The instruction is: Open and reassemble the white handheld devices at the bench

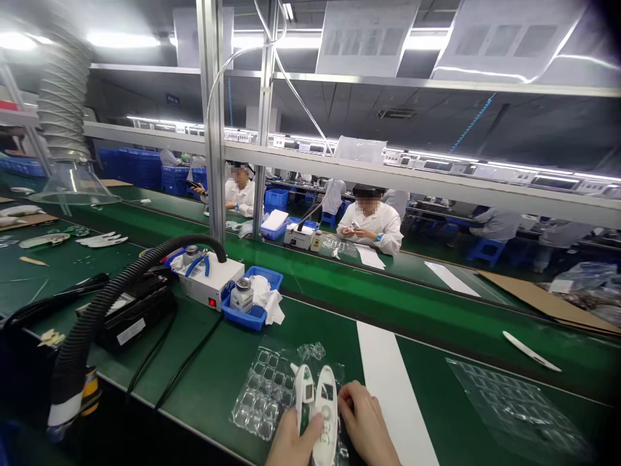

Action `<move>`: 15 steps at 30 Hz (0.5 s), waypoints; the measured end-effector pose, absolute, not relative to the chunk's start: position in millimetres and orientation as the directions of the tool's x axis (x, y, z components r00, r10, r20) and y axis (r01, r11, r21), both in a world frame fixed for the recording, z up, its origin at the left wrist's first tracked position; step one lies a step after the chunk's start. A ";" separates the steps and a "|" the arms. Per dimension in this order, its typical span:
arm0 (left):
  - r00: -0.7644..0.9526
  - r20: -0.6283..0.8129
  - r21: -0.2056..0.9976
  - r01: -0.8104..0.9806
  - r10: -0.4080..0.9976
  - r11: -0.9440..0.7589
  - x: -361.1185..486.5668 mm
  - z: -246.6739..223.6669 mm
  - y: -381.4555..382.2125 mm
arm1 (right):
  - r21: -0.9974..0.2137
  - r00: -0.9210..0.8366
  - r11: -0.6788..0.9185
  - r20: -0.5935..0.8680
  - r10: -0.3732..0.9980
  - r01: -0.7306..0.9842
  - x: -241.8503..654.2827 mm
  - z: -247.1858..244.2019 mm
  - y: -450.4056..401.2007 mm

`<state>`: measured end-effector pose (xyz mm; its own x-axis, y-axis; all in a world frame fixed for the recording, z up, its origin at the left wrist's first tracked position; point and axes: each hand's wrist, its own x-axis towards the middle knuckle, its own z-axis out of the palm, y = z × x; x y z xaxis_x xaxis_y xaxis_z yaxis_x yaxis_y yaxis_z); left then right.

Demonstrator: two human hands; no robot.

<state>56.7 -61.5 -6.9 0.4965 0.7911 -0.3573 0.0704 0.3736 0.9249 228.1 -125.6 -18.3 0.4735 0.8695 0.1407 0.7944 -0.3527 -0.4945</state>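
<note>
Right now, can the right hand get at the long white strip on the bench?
Probably yes: the right hand is right beside the long white strip, nothing visible blocks the way, and the left hand grips the white casing halves.

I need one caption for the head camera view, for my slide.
Left hand holding two white casing halves, right hand close by, over a green workbench with a clear tray.

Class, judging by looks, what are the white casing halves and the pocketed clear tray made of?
White casing halves: probably rigid plastic, smooth and satin; the neat window cutout suggests moulding.
Clear tray: likely thin glossy plastic; green tabletop shows through.
</note>
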 end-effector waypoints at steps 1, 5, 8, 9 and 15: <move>0.496 -0.390 0.911 0.085 0.776 0.403 58.2 -12.3 -60.7 | -0.511 0.477 -0.350 0.138 0.868 0.785 228.1 -19.0 -125.8; 0.488 -0.488 0.848 0.071 0.723 0.525 56.4 -29.5 -59.9 | -0.600 0.509 -0.315 0.183 0.841 0.736 219.2 -22.2 -128.8; 0.484 -0.486 0.843 0.038 0.728 0.537 56.1 -33.7 -58.5 | -0.650 0.529 -0.234 0.304 0.792 0.723 212.2 -23.3 -134.8; 0.483 -0.485 0.842 0.034 0.729 0.538 56.5 -33.9 -58.0 | -0.674 0.545 -0.203 0.343 0.765 0.710 212.2 -22.0 -137.4; 0.411 -0.537 0.838 0.164 0.737 0.520 54.6 -30.8 -61.7 | -0.925 0.718 -0.137 0.176 0.674 0.355 219.0 9.7 -146.4</move>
